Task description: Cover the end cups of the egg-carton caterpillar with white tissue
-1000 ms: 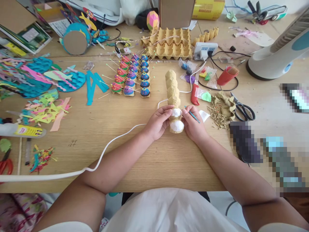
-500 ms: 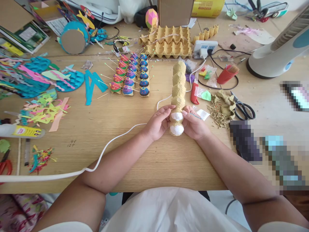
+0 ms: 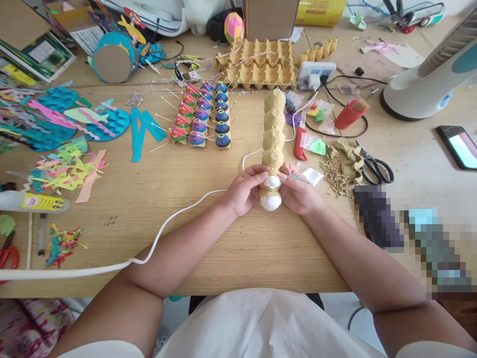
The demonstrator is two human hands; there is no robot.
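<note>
A yellowish egg carton strip point(image 3: 274, 132) points away from me, several bumps long. White clay-like caps point(image 3: 271, 202) cover its two nearest bumps. My left hand point(image 3: 243, 193) grips the strip's left edge, thumb by the second white cap. From the other side, my right hand point(image 3: 301, 195) pinches the strip's right edge, its thumb also at that cap. A thin blue stick point(image 3: 300, 179) pokes out from between my right fingers. Beyond my left hand stand rows of painted carton bumps point(image 3: 201, 115) in red, purple and blue, stuck with pin-like sticks.
Right of the strip lie a red-handled cutter point(image 3: 300, 143), carton scraps point(image 3: 343, 164), black scissors point(image 3: 376, 168) and a phone point(image 3: 458, 146). A white fan point(image 3: 413, 94) stands behind. A white cable point(image 3: 164, 226) runs past my left arm. Paper strips point(image 3: 74, 166) lie left; egg trays point(image 3: 261, 64) sit at the back.
The strip and my hands have shifted slightly left. Otherwise my grip looks the same, and the blue stick shows a little more clearly.
</note>
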